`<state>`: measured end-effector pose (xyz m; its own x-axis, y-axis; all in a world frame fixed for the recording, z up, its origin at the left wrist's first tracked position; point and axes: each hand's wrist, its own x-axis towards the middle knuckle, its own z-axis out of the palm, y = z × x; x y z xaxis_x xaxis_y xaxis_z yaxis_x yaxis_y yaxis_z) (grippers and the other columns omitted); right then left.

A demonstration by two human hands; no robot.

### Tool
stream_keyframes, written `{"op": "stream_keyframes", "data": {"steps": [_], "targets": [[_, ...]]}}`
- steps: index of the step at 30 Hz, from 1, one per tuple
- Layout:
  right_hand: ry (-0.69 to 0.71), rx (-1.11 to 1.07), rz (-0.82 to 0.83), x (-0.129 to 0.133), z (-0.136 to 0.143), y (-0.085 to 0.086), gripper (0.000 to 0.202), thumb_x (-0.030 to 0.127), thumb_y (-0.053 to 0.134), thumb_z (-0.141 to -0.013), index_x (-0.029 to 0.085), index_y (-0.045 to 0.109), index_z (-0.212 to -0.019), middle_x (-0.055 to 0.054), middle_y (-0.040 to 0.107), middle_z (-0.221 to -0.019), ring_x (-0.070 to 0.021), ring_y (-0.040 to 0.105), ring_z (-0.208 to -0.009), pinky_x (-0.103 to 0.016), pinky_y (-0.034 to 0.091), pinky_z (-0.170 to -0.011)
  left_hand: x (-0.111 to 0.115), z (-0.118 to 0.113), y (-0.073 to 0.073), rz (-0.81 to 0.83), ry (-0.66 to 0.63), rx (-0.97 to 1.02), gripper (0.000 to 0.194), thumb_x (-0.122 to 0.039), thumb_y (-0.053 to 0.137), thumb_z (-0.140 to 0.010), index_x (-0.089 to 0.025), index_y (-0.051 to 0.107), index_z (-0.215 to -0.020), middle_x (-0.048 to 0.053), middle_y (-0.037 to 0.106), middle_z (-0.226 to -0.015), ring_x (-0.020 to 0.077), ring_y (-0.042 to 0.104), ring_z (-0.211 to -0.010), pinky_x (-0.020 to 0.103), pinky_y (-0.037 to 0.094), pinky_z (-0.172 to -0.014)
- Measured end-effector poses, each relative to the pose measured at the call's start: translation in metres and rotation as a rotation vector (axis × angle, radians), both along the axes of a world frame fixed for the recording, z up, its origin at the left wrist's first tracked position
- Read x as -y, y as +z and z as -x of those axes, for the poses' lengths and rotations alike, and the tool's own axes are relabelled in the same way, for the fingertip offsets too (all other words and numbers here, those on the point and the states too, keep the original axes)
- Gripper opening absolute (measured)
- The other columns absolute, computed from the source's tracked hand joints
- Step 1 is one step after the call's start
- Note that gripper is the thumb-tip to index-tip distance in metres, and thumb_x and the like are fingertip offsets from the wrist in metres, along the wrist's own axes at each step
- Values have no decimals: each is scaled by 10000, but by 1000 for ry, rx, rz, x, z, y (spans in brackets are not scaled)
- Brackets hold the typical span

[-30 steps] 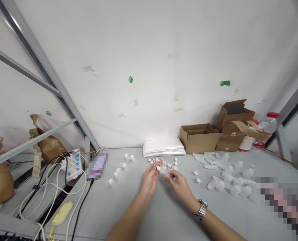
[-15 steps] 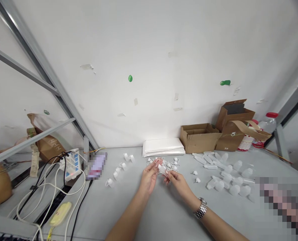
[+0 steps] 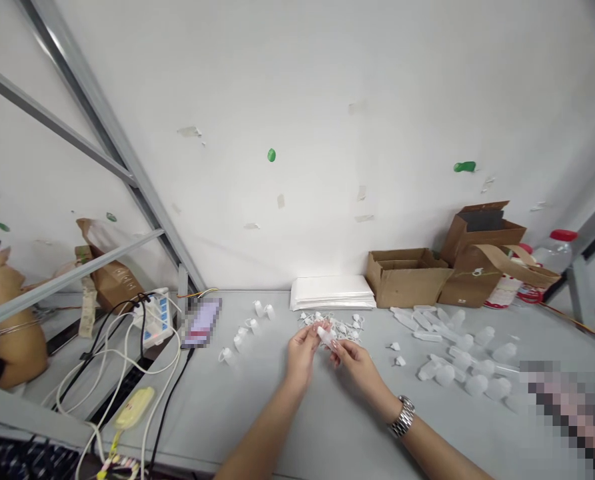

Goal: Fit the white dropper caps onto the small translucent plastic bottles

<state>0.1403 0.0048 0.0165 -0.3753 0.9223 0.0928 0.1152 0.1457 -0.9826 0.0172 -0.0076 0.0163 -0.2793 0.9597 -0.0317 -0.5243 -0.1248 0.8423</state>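
Observation:
A small translucent bottle [image 3: 328,339] with a white top is held between my two hands. My right hand [image 3: 353,363] is closed on its lower part, a metal watch on that wrist. At the bottle's top, my left hand [image 3: 303,347] has its fingers pinched together. Just behind the hands lies a pile of white caps [image 3: 350,325]. Two loose caps [image 3: 395,347] lie to the right. Several capped bottles [image 3: 254,325] stand to the left. Farther right, many translucent bottles [image 3: 460,360] are scattered on the grey table [image 3: 257,413].
White sheets [image 3: 332,292], an open cardboard box [image 3: 407,280] and a brown bag [image 3: 470,277] stand along the wall. A phone [image 3: 202,323], power strip [image 3: 155,320] and cables are at left. Another person's arm [image 3: 20,333] shows at far left.
The camera view has turned slightly left, shifting the scene rightward. My left fingers have moved at the bottle's top. At the far left, the other person's arm shows more, with a raised hand holding a dark object.

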Motion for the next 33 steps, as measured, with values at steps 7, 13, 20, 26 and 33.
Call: {"op": "stream_keyframes", "data": {"steps": [7, 13, 20, 26, 33], "targets": [[183, 26, -13, 14, 0, 7, 471, 554, 357, -803, 167, 625, -802, -25, 582, -643, -172, 546, -624, -312, 452, -672, 61, 21, 19, 98, 209, -230, 380, -200, 722, -587, -152, 631, -953, 93, 695, -921, 242, 616, -933, 354, 443, -879], [142, 33, 17, 12, -1, -3, 473, 536, 376, -802, 162, 637, -926, -24, 586, -643, -170, 553, -590, -318, 470, -640, 130, 102, 0, 383, 638, -717, 585, -317, 672, -632, -233, 476, -1176, 61, 678, -960, 236, 612, -953, 362, 432, -887], [150, 27, 39, 12, 2, -1, 469, 557, 404, -774, 161, 641, -860, -15, 577, -597, -169, 549, -561, -319, 471, -613, 127, 151, -29, 473, 729, -920, 533, -345, 569, -689, -186, 442, -1181, 113, 644, -1012, 251, 616, -936, 392, 453, -843], [143, 39, 38, 11, 2, -2, 461, 548, 385, -800, 159, 630, -836, -6, 560, -595, -160, 543, -564, -304, 461, -612, 106, 149, -23, 463, 673, -877, 533, -326, 593, -678, -184, 457, -1173, 126, 631, -1028, 256, 606, -944, 395, 438, -861], [169, 118, -62, 20, 3, 1, 359, 445, 390, -844, 174, 622, -884, -2, 596, -619, -150, 564, -577, -279, 463, -608, 120, 117, -1, 195, 1096, -1292, 672, -369, 654, -665, -220, 394, -1268, 117, 397, -1333, 296, 357, -1220, 471, 277, -1013]]}}
